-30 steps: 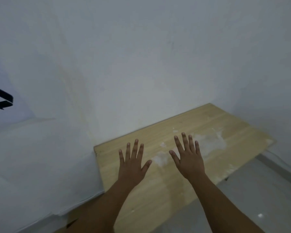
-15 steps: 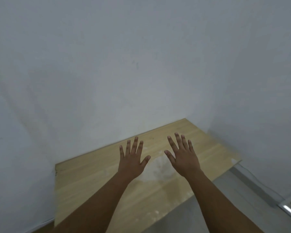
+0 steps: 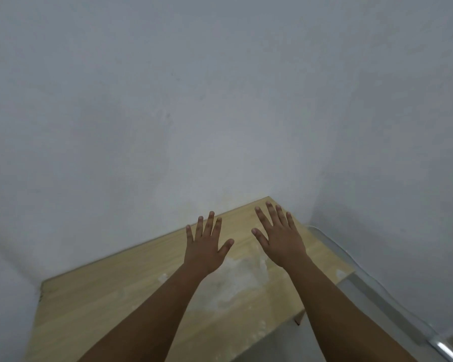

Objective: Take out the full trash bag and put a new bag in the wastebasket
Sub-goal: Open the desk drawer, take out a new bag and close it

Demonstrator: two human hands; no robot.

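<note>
My left hand (image 3: 205, 245) and my right hand (image 3: 279, 237) are stretched out in front of me, palms down, fingers straight and spread. Neither holds anything. Both hover above a light wooden tabletop (image 3: 110, 301) that stands in a corner of white walls. No wastebasket and no trash bag are in view.
A whitish smear (image 3: 236, 278) marks the tabletop below my wrists. White walls (image 3: 220, 113) close in behind the table and on the right. A grey floor strip with a pale cable or trim (image 3: 372, 291) runs along the right wall.
The view has swung right and up: the white sheet with black arrows at the left has left the frame and the right wall has come closer. My hands stay spread and empty.
</note>
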